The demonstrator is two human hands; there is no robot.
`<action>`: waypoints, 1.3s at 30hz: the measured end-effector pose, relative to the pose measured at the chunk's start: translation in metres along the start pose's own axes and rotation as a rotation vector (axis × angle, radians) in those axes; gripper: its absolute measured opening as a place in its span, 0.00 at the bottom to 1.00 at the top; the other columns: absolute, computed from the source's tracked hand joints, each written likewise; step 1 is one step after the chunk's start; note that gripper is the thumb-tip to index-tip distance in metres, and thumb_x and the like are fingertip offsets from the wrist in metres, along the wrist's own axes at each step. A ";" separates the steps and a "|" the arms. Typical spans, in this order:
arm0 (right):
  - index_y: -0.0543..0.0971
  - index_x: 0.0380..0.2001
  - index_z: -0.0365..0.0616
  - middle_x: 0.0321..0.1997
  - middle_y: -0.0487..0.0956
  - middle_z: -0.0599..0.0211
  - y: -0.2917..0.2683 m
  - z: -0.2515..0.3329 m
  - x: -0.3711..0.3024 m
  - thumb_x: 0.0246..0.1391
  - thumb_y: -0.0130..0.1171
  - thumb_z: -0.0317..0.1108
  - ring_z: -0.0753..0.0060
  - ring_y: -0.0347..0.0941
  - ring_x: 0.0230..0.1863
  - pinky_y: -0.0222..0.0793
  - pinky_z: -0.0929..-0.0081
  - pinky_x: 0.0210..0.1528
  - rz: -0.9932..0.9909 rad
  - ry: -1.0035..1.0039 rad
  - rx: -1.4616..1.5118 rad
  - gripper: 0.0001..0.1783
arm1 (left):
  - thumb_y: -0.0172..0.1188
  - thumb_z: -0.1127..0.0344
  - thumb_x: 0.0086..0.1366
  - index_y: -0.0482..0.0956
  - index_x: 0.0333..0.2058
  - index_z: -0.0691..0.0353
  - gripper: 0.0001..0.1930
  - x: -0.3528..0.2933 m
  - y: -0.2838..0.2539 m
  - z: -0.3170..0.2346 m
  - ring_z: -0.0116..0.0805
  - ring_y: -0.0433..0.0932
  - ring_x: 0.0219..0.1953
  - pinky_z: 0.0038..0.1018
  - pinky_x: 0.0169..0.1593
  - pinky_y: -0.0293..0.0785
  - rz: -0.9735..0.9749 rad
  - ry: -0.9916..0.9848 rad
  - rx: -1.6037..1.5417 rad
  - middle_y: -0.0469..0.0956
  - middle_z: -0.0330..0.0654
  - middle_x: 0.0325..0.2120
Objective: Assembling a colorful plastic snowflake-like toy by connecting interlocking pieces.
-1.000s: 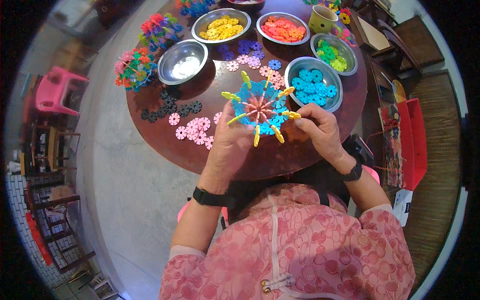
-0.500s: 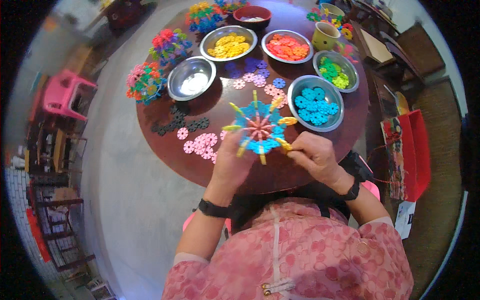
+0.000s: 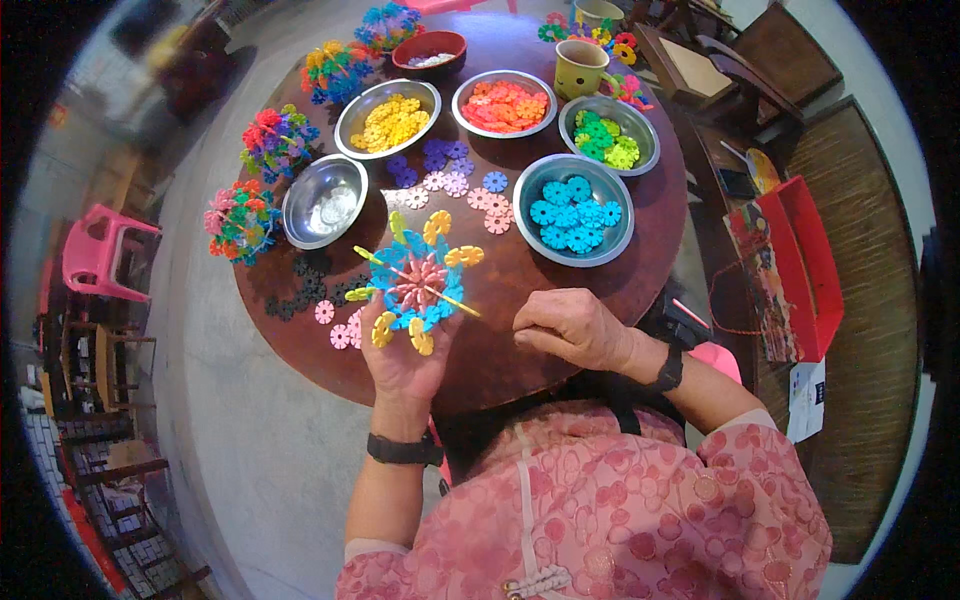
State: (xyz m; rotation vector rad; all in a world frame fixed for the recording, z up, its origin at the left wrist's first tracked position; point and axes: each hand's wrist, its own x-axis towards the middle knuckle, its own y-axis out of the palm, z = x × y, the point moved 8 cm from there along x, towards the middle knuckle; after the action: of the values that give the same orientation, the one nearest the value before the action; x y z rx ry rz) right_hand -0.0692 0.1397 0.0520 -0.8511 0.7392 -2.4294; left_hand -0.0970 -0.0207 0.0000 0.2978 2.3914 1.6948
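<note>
My left hand grips a flower-like build of interlocking plastic discs from below. Pink discs form its core, blue ones ring it, and yellow and yellow-green discs stick out around the edge. The fingers behind the build are partly hidden. To its right and apart from it, my right hand hovers over the near part of the table with its fingers curled together; anything inside them is hidden. Nearest beyond that hand is a metal bowl of blue discs.
The round brown table carries metal bowls of yellow discs, orange-red discs and green discs. Another metal bowl stands left. Loose pink discs and black discs lie nearby. Finished disc balls line the left edge.
My right hand has come away from the build's yellow edge disc. My left hand has turned and tilted the build. The view has shifted, so the table sits further left.
</note>
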 end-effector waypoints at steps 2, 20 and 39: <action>0.75 0.29 0.41 0.28 0.75 0.58 0.002 0.000 0.000 0.53 0.58 0.32 0.53 0.73 0.32 0.69 0.64 0.34 0.011 -0.003 0.004 0.06 | 0.52 0.49 0.63 0.65 0.56 0.63 0.29 0.001 -0.001 0.000 0.41 0.72 0.51 0.43 0.53 0.71 0.015 0.021 -0.077 0.71 0.48 0.51; 0.73 0.30 0.44 0.26 0.73 0.60 0.030 -0.006 -0.007 0.51 0.58 0.34 0.52 0.72 0.31 0.69 0.61 0.34 0.152 -0.049 -0.060 0.07 | 0.51 0.41 0.61 0.68 0.54 0.64 0.34 -0.002 -0.006 -0.008 0.43 0.73 0.50 0.45 0.55 0.71 -0.007 0.003 -0.025 0.73 0.50 0.49; 0.74 0.32 0.40 0.30 0.75 0.58 0.023 -0.009 -0.002 0.49 0.59 0.28 0.53 0.74 0.33 0.70 0.64 0.35 0.181 -0.039 -0.034 0.07 | 0.48 0.42 0.64 0.70 0.51 0.66 0.30 0.001 0.011 0.008 0.44 0.74 0.46 0.42 0.49 0.73 0.116 -0.203 -0.350 0.72 0.53 0.48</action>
State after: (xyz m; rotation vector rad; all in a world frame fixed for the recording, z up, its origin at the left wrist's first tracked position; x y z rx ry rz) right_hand -0.0681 0.1263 0.0310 -0.8056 0.8082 -2.2411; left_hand -0.0954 -0.0096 0.0076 0.5297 1.9272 1.9859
